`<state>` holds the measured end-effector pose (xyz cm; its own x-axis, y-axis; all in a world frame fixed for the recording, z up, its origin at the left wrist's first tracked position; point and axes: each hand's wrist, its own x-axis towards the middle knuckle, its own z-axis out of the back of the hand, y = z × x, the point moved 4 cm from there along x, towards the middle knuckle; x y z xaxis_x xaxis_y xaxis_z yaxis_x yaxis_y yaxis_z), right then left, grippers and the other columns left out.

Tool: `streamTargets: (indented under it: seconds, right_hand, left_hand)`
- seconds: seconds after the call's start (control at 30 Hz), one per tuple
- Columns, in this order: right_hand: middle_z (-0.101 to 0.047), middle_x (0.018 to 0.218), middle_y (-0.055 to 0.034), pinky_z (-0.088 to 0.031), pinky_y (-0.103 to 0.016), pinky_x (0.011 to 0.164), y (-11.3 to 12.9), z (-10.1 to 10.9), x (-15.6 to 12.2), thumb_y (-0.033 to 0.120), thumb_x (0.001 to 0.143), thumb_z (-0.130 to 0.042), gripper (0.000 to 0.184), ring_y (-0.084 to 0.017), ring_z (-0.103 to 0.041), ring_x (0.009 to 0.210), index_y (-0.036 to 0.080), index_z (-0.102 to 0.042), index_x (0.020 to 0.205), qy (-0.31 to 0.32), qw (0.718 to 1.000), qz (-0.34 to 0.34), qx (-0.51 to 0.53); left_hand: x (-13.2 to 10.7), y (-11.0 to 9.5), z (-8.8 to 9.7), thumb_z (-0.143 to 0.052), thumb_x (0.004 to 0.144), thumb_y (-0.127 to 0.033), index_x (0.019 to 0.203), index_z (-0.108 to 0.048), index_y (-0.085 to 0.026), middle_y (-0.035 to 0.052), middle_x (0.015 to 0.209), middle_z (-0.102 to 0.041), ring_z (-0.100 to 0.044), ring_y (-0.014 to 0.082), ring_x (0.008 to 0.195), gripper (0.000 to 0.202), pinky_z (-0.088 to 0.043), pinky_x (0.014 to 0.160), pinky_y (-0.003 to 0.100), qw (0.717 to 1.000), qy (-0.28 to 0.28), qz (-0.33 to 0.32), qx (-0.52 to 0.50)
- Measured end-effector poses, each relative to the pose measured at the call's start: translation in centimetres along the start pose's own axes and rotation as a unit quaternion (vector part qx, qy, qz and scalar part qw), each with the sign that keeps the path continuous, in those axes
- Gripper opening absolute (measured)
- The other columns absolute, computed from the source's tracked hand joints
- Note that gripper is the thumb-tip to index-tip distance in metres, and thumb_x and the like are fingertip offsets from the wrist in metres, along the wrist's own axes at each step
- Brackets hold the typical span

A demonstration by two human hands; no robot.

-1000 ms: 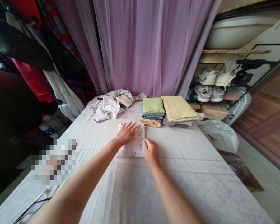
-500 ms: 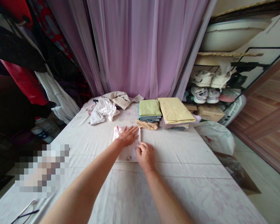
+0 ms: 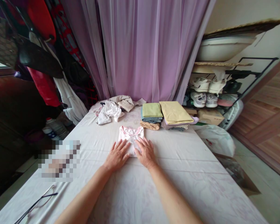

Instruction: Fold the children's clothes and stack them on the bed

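A white shirt with pink trim round its neckline (image 3: 131,132) lies folded into a small rectangle on the sheeted surface in front of me. My left hand (image 3: 118,154) rests on its near left part, palm down with fingers spread. On the near right part lies my right hand (image 3: 146,153), also flat and with its fingers apart. Both hands press on the cloth without gripping it, and they hide its lower corners. Just beyond the shirt stands a pile of folded clothes with a green piece (image 3: 152,110) on top.
Right of that pile is another, topped by a yellow folded cloth (image 3: 176,112). Loose pale clothes (image 3: 112,109) lie crumpled at the back left. Eyeglasses (image 3: 40,199) rest at the near left, by a pixelated patch. A purple curtain (image 3: 140,49) hangs behind; shoes (image 3: 198,99) stand on a rack at right.
My left hand has drawn back toward me from the shirt's upper part. My right hand has opened from a curled pose and now lies flat. The view has shifted slightly left.
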<state>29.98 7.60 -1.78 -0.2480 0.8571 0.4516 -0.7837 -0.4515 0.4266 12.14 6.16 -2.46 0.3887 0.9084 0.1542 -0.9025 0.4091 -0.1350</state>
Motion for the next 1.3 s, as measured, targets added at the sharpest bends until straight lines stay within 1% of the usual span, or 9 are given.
streamTargets:
  seconds: [0.07,0.2,0.3,0.4,0.5,0.6,0.9,1.13,1.3]
  right_hand:
    - [-0.046,0.150,-0.0073,-0.019,-0.051,0.116,1.2,-0.3,-0.6,0.032,0.092,-0.051,0.049,-0.025,-0.033,0.142,0.027,-0.051,0.140,0.069,0.996,0.047,-0.033]
    - [-0.038,0.155,-0.0048,-0.022,-0.053,0.115,2.0,-0.3,-1.5,0.034,0.097,-0.042,0.048,-0.022,-0.032,0.142,0.032,-0.043,0.145,0.145,0.987,0.044,-0.063]
    - [-0.043,0.152,-0.0080,-0.027,-0.052,0.113,2.0,0.3,-2.0,0.033,0.095,-0.046,0.049,-0.024,-0.035,0.140,0.027,-0.047,0.143,0.127,0.989,0.024,-0.068]
    - [-0.055,0.141,-0.0105,-0.035,-0.044,0.111,1.3,0.8,-3.1,0.025,0.090,-0.052,0.045,-0.024,-0.045,0.133,0.021,-0.057,0.134,0.069,0.996,-0.003,-0.054]
    - [-0.064,0.129,-0.0103,-0.042,-0.038,0.105,0.1,1.3,-4.8,0.017,0.086,-0.051,0.039,-0.022,-0.057,0.120,0.019,-0.066,0.122,0.004,0.998,-0.053,-0.035]
    - [-0.069,0.120,-0.0098,-0.044,-0.036,0.102,-0.8,1.7,-6.2,0.014,0.084,-0.050,0.037,-0.021,-0.061,0.112,0.018,-0.070,0.115,-0.029,0.996,-0.085,-0.029]
    - [-0.070,0.119,-0.0082,-0.041,-0.035,0.104,-0.2,2.3,-6.7,0.012,0.083,-0.051,0.038,-0.019,-0.060,0.115,0.020,-0.069,0.115,-0.021,0.995,-0.087,-0.050]
    - [-0.070,0.119,-0.0078,-0.041,-0.034,0.104,0.0,2.4,-6.8,0.012,0.084,-0.050,0.038,-0.019,-0.060,0.115,0.019,-0.068,0.116,-0.018,0.994,-0.089,-0.057]
    - [-0.070,0.118,-0.0078,-0.041,-0.034,0.102,0.1,2.6,-6.6,0.014,0.084,-0.052,0.039,-0.020,-0.060,0.113,0.021,-0.067,0.118,-0.005,0.994,-0.088,-0.065]
  left_hand:
    - [-0.5,-0.3,-0.4,-0.030,0.098,-0.058,0.151,-0.033,-0.031,0.0056,0.158,-0.032,-0.025,0.0289,0.147,0.060,-0.023,0.117,0.054,1.000,0.007,0.008,-0.003]
    - [-0.2,-0.5,-0.3,-0.034,0.096,-0.061,0.150,-0.035,-0.030,0.0076,0.157,-0.035,-0.027,0.0300,0.146,0.062,-0.027,0.115,0.055,1.000,0.002,0.008,-0.014]
    - [-0.2,-0.6,-0.1,-0.040,0.094,-0.061,0.150,-0.037,-0.029,0.0095,0.157,-0.034,-0.027,0.0307,0.146,0.065,-0.027,0.115,0.054,1.000,-0.005,0.004,-0.023]
    - [-0.7,-0.6,0.2,-0.047,0.091,-0.059,0.149,-0.039,-0.021,0.0139,0.157,-0.033,-0.028,0.0307,0.146,0.069,-0.027,0.116,0.052,0.999,-0.027,0.016,-0.031]
    - [-1.4,-0.5,0.6,-0.053,0.090,-0.052,0.146,-0.041,-0.018,0.0160,0.154,-0.038,-0.032,0.0305,0.143,0.067,-0.029,0.116,0.050,0.997,-0.054,0.033,-0.040]
    - [-2.1,-0.4,0.8,-0.057,0.088,-0.044,0.143,-0.045,-0.019,0.0145,0.150,-0.044,-0.037,0.0305,0.141,0.061,-0.032,0.115,0.048,0.995,-0.069,0.048,-0.048]
    - [-4.0,0.5,0.4,-0.051,0.092,-0.039,0.135,-0.050,-0.021,0.0126,0.144,-0.052,-0.042,0.0296,0.137,0.047,-0.030,0.114,0.049,0.983,-0.082,0.162,-0.020]
    - [-4.4,0.5,0.6,-0.051,0.093,-0.039,0.136,-0.049,-0.016,0.0132,0.143,-0.053,-0.042,0.0291,0.137,0.049,-0.030,0.114,0.046,0.982,-0.074,0.171,-0.017]
    - [-4.4,0.5,0.7,-0.050,0.093,-0.036,0.137,-0.051,-0.023,0.0095,0.141,-0.056,-0.045,0.0278,0.134,0.045,-0.032,0.112,0.047,0.984,-0.082,0.160,-0.019]
